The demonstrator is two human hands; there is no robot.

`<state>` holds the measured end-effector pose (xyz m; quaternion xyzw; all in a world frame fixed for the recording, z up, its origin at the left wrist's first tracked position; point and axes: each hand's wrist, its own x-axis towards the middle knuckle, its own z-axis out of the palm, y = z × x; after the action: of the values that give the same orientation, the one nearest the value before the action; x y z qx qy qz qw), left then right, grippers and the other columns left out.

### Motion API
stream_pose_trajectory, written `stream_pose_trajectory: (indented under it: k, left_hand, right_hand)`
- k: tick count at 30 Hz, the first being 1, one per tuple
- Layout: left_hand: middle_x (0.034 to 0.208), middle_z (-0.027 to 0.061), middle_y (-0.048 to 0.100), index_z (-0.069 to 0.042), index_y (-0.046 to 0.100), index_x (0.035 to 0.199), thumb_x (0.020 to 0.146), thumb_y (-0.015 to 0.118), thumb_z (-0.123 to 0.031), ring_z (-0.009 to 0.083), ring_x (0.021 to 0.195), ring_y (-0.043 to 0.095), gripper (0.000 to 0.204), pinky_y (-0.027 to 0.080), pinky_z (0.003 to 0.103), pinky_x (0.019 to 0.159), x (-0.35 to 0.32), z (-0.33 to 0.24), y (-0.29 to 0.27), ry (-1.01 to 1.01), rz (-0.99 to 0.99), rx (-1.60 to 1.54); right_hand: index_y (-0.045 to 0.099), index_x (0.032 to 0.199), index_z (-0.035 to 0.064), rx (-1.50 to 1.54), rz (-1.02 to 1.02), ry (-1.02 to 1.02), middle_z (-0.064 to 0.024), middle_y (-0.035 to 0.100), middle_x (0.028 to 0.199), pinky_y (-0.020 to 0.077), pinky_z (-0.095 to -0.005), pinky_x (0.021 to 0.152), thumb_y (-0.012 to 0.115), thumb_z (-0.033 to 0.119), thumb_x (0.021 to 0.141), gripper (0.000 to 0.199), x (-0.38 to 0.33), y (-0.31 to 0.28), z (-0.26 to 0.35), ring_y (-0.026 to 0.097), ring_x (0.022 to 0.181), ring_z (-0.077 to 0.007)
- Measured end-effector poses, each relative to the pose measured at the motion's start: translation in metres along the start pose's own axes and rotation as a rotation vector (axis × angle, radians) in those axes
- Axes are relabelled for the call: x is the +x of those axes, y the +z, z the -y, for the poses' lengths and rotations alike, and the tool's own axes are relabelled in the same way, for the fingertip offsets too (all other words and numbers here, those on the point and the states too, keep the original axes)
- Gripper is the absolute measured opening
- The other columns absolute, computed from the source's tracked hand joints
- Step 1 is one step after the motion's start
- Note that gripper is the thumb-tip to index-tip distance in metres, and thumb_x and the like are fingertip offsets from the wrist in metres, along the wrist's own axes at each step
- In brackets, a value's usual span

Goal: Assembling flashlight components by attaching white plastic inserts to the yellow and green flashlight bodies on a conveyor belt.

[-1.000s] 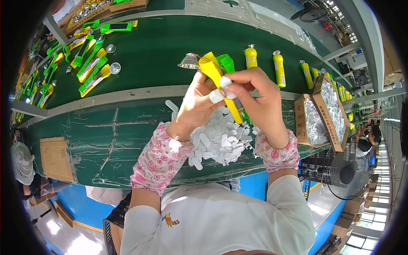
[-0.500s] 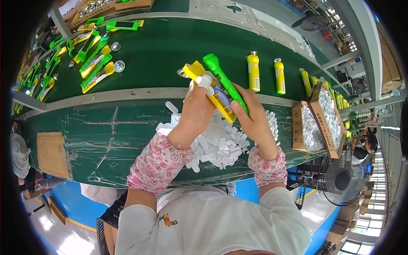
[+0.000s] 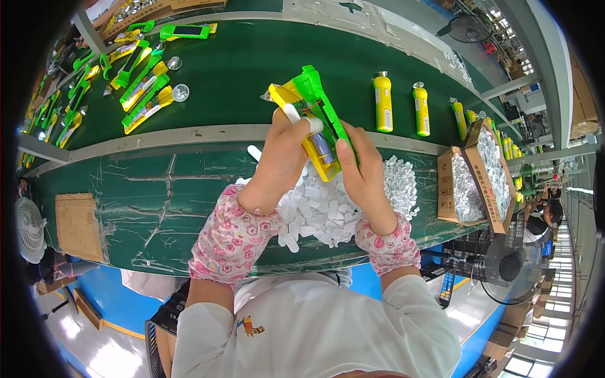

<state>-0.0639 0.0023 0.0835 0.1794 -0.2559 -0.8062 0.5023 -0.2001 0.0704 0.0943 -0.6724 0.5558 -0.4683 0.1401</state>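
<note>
Both hands have lifted the flashlight body farther over the belt edge since a moment ago.
Nearest, a pile of white plastic pieces [image 3: 328,208]; above it the left hand [image 3: 280,160] pinches a white piece against the yellow-green flashlight body [image 3: 312,123], the right hand [image 3: 359,173] gripping its side, long axis pointing far-left. Open cardboard boxes [image 3: 469,179] sit right; two yellow flashlights [image 3: 400,107] stand farther.

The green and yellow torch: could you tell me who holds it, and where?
Both hands: left hand and right hand grip the torch around its lower body.
</note>
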Motion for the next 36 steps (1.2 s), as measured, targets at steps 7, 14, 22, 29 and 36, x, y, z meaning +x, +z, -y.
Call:
stream_pose_trajectory:
  k: [7, 14, 22, 29, 36]
  left_hand:
    - [0.105, 0.0067, 0.054, -0.003, 0.040, 0.120, 0.086, 0.054, 0.000, 0.0162, 0.096, 0.057, 0.037, 0.049, 0.033, 0.082, 0.002, 0.004, -0.004, 0.064, 0.020, 0.279]
    - [0.108, 0.0065, 0.054, -0.005, 0.042, 0.123, 0.090, 0.048, -0.006, 0.0179, 0.100, 0.057, 0.034, 0.048, 0.035, 0.088, 0.001, 0.015, -0.008, 0.018, 0.005, 0.203]
    - [0.114, 0.0111, 0.056, -0.005, 0.045, 0.124, 0.095, 0.048, -0.018, 0.0251, 0.107, 0.057, 0.032, 0.048, 0.041, 0.092, -0.004, 0.033, 0.002, 0.049, -0.002, 0.074]
    - [0.116, 0.0183, 0.059, 0.004, 0.047, 0.122, 0.097, 0.054, -0.020, 0.0280, 0.109, 0.060, 0.035, 0.050, 0.040, 0.091, 0.017, 0.001, -0.021, 0.057, 0.054, 0.253]
    - [0.100, 0.0126, 0.059, -0.005, 0.049, 0.117, 0.099, 0.046, -0.039, 0.0294, 0.099, 0.058, 0.038, 0.048, 0.045, 0.088, 0.025, 0.009, -0.041, -0.327, -0.122, -0.175]
  right_hand:
    - [0.056, 0.121, -0.0027, 0.119, 0.022, 0.053, -0.0157, 0.056, 0.089, 0.0453, -0.0341, 0.070, 0.046, 0.023, 0.099, 0.035, -0.002, -0.007, -0.002, 0.056, 0.077, -0.0266]
    - [0.045, 0.137, 0.0033, -0.063, 0.003, 0.018, -0.0182, 0.050, 0.099, 0.0477, -0.0359, 0.075, 0.046, 0.016, 0.096, 0.043, -0.015, 0.005, 0.005, 0.056, 0.083, -0.0283]
    - [0.043, 0.142, 0.0120, -0.260, 0.044, 0.026, -0.0160, 0.046, 0.102, 0.0507, -0.0346, 0.056, 0.056, 0.010, 0.089, 0.054, -0.021, 0.008, 0.002, 0.059, 0.069, -0.0269]
    - [0.047, 0.140, 0.0138, 0.082, 0.140, 0.003, -0.0169, 0.047, 0.115, 0.0500, -0.0363, 0.076, 0.054, 0.007, 0.092, 0.049, -0.029, 0.003, -0.010, 0.058, 0.089, -0.0302]
    - [0.059, 0.125, 0.0123, 0.399, 0.172, 0.078, -0.0116, 0.057, 0.105, 0.0491, -0.0364, 0.079, 0.066, 0.007, 0.084, 0.041, -0.017, -0.036, -0.061, 0.057, 0.093, -0.0292]
